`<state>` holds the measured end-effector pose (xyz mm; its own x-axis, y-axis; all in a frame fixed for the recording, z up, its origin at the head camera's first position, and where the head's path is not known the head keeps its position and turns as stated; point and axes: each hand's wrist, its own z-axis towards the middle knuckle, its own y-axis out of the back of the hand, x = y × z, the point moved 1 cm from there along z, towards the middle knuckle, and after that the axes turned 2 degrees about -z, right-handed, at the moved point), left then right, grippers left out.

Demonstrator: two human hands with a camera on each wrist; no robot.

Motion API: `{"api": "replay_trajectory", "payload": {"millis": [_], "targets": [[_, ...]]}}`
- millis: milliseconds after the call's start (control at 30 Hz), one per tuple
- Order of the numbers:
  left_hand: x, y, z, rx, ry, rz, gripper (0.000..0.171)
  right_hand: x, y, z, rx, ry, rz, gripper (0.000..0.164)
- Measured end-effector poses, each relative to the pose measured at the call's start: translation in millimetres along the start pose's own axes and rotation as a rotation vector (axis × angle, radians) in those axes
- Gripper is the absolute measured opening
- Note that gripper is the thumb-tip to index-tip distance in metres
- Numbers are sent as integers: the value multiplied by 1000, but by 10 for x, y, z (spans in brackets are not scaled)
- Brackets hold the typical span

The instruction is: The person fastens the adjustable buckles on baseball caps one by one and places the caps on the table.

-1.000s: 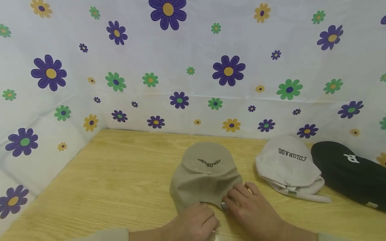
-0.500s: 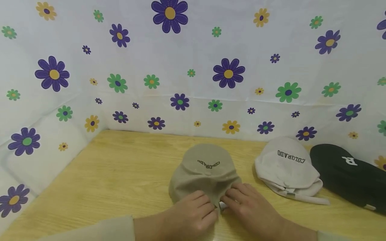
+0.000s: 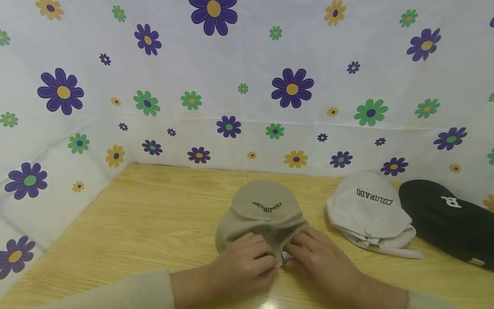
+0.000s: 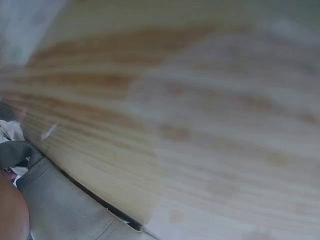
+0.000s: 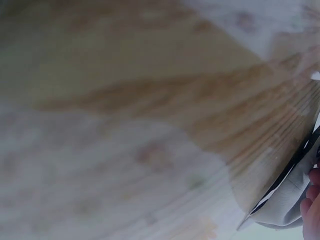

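Note:
A khaki baseball cap (image 3: 263, 214) with dark "COLORADO" lettering sits on the table, its back opening towards me. My left hand (image 3: 247, 262) grips the left part of the back strap with curled fingers. On the other side my right hand (image 3: 319, 259) pinches the strap close to a pale shiny buckle (image 3: 287, 256). The fingertips of both hands nearly meet there and hide much of the strap. At the lower left of the left wrist view the cap's edge (image 4: 75, 205) shows grey; at the right wrist view's lower right, fingers (image 5: 311, 195) lie against it.
A pale "COLORADO" cap (image 3: 366, 210) with a loose strap end lies to the right. Beyond it is a black cap (image 3: 432, 214) with a white letter. A white flowered cloth (image 3: 231, 56) hangs behind and left of the wooden table (image 3: 154, 223).
My left hand has moved forward over the cap's back edge, covering the arched opening seen earlier. My right hand has shifted slightly forward. The other caps have not moved.

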<state>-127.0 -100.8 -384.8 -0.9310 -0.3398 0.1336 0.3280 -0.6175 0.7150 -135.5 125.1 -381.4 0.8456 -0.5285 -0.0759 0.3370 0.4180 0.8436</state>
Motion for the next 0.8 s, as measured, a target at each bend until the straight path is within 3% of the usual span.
{"api": "replay_trajectory", "payload": {"millis": [267, 533, 800], "targets": [[-13, 8, 33, -45, 35, -10, 9, -2, -2, 4, -84, 24, 4, 25], [-83, 5, 82, -99, 50, -25, 8, 4, 5, -21, -95, 2, -1, 26], [-38, 29, 55, -51, 105, 27, 11, 26, 4, 1, -96, -15, 7, 31]]}}
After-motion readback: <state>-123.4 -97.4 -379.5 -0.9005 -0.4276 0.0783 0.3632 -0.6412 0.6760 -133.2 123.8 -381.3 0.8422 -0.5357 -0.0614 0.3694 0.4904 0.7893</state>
